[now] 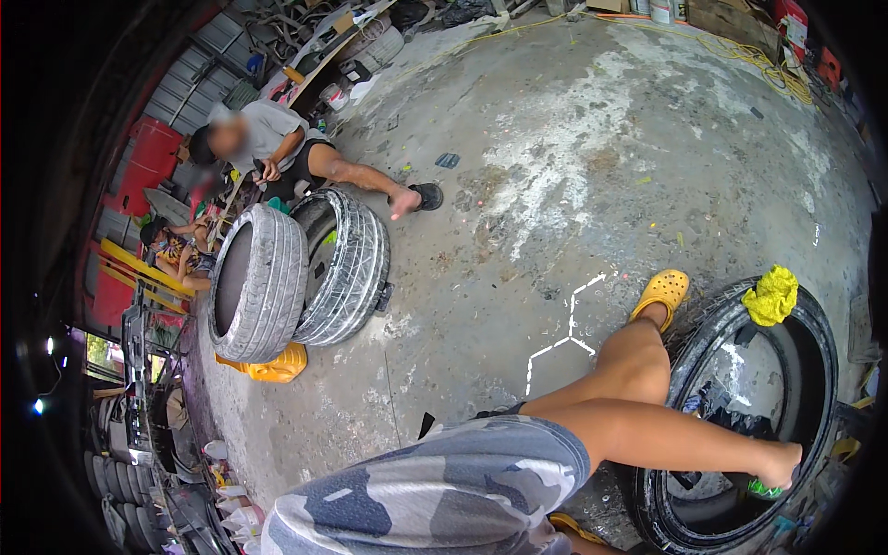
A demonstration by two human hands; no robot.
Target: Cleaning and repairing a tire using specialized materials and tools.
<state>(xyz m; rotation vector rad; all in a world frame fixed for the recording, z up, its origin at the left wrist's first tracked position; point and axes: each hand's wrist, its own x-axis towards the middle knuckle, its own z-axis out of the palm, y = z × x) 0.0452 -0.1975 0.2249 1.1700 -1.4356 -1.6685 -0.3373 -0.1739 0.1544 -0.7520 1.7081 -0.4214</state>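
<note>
My right hand [777, 465] is closed on a small green object [764, 486] at the lower right, too hidden to identify. It is at the inner edge of a black tire [803, 381] lying on the floor beside my leg. A crumpled yellow cloth [770, 294] lies on the tire's upper rim, and dark crumpled material [709, 407] sits inside the ring. My right forearm crosses over the tire from my camouflage sleeve [435, 481]. My left hand is out of view.
Two dusty tires [259, 282] [356, 268] stand at the left on a yellow object [277, 365]. A co-worker [264, 139] sits behind them, another person [180, 254] farther back. Parts and shelving [139, 425] line the left; a yellow hose [758, 65] lies at the back right.
</note>
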